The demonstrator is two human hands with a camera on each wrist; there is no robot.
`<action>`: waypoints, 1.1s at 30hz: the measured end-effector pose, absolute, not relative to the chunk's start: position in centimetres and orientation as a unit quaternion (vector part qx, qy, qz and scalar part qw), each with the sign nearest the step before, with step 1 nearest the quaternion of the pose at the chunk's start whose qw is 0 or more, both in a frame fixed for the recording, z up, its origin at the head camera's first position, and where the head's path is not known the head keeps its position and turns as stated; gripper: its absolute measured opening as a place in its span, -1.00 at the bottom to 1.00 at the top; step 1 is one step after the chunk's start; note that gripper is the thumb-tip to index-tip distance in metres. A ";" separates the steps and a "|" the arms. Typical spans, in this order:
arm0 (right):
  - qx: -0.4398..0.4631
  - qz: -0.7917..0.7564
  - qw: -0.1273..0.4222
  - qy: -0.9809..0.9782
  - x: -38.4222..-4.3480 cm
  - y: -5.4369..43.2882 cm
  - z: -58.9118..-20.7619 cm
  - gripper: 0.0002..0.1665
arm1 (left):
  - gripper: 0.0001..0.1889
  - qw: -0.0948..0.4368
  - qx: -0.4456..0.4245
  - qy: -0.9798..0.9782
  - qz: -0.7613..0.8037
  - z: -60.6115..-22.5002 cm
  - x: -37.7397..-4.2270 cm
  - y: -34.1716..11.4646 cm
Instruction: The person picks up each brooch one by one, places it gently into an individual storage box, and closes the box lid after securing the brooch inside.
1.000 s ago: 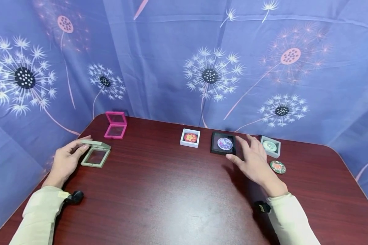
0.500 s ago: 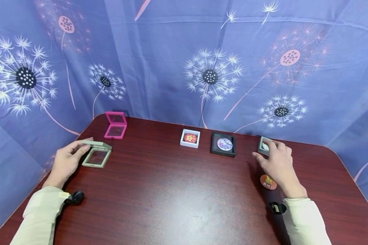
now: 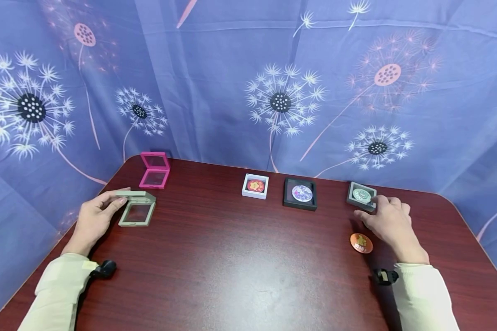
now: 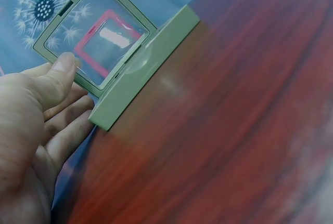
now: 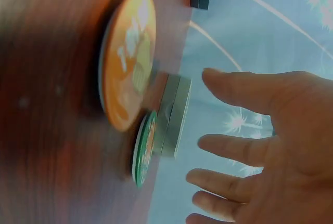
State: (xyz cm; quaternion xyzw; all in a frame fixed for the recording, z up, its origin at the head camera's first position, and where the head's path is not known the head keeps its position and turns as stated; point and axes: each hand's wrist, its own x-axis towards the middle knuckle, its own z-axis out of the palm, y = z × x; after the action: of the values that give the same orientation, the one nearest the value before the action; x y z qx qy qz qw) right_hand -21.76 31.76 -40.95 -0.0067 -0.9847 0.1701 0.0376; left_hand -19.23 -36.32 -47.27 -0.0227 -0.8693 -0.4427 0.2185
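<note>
My left hand (image 3: 94,218) pinches the upright lid of a light green display case (image 3: 136,226) between thumb and fingers. Its clear window (image 4: 99,31) shows in the left wrist view, with the case standing unfolded on the table. On the other side, my right hand (image 3: 395,227) hovers with spread, relaxed fingers, holding nothing. Close to its fingertips is a grey-green case (image 3: 349,198) with a pale green round badge (image 3: 361,195). An orange round badge (image 3: 361,243) lies left of that hand. A green-rimmed badge (image 5: 145,148), seen in the right wrist view, is hidden by the hand in the head view.
At the back left a pink case (image 3: 152,186) stands unfolded. A white case (image 3: 254,195) with a red badge and a black case (image 3: 287,202) with a purple-white badge sit along the back edge. A dandelion-print curtain (image 3: 215,92) hangs behind the table.
My right hand has moved right, from beside the black case to beside the grey-green case, uncovering the orange badge. The left hand has shifted the light green case slightly right.
</note>
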 end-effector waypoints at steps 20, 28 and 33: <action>-0.018 0.121 -0.086 -0.989 -22.1 34.1 -40.0 -0.27 | -0.79 0.204 -0.049 -0.880 -0.426 -47.3 -19.7 -33.7; 0.005 0.102 -0.104 -0.989 -22.4 34.3 -40.4 -0.18 | -0.80 0.199 -0.074 -0.885 -0.415 -47.2 -20.0 -32.5; 0.002 0.088 -0.108 -0.990 -22.5 34.3 -40.4 -0.15 | -0.76 0.191 -0.084 -0.884 -0.419 -47.1 -20.1 -31.7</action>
State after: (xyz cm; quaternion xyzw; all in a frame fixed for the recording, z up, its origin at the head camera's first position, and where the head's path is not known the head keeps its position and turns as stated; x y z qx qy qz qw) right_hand -22.53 34.30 -40.42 0.0023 -0.9903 0.0879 -0.1078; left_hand -20.11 -31.65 -47.07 -0.0840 -0.8836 -0.4193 0.1906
